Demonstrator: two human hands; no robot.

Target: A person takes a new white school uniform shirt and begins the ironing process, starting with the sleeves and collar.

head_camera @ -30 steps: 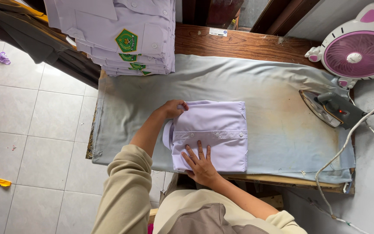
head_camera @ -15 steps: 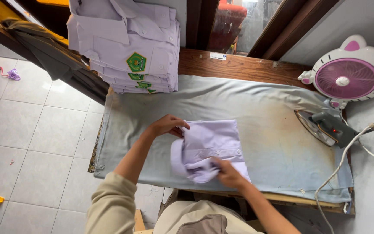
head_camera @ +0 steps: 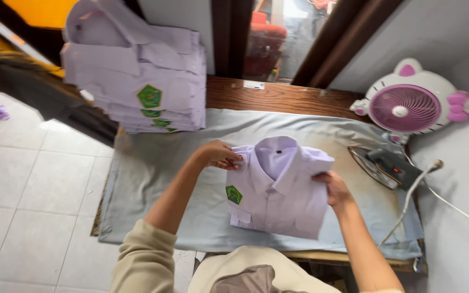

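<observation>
A grey cloth (head_camera: 164, 179) covers the desk, with a pile of folded shirts (head_camera: 142, 87) at its far left. The left hand (head_camera: 218, 154) and right hand (head_camera: 335, 190) each pinch a side of the folded shirt (head_camera: 280, 190), lifted above the cloth; keep both sides level so the folds stay neat. An iron (head_camera: 384, 165) rests at the right

Shirt (head_camera: 280, 190): pale lilac, folded into neat rectangle, front side up. Collar at far end, spread open, dark button at neck. Green hexagonal badge on chest pocket, toward left edge. Held at both upper corners, left hand (head_camera: 219, 154) at one shoulder, right hand (head_camera: 335, 187) at other. Near edge lies on grey-blue cloth covering worktop (head_camera: 153, 179); collar end slightly lifted, right side tilted.
</observation>
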